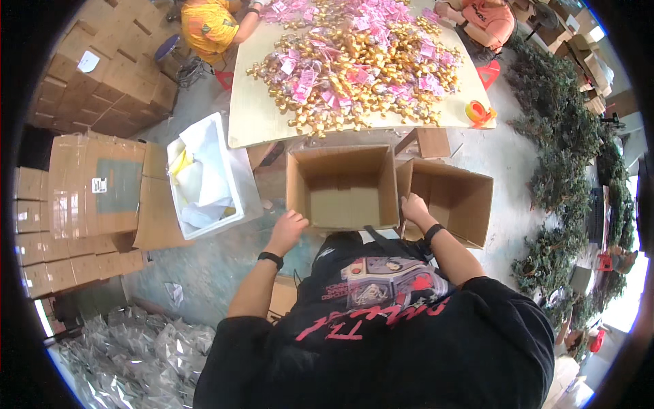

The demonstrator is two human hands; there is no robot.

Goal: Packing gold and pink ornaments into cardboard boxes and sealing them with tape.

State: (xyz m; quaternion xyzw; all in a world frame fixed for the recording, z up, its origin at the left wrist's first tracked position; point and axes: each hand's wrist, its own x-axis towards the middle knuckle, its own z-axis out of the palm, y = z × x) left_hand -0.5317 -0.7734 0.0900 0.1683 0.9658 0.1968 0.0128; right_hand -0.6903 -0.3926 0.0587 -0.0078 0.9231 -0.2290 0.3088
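Both hands, left [288, 225] and right [413, 206], grip an open brown carton [343, 185].

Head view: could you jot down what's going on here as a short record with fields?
Setting: a workroom floor with stacked cartons.
Left hand: on the near left corner of the open cardboard box.
Right hand: on the same box's near right corner, beside a second open box.
Box contents: only the bare bottom shows.
White bin: left of the box, holding white and yellow bags.
Table: behind the boxes, heaped with gold trinkets bearing pink tags.
Others: two people in orange tops sit at the table's far side.
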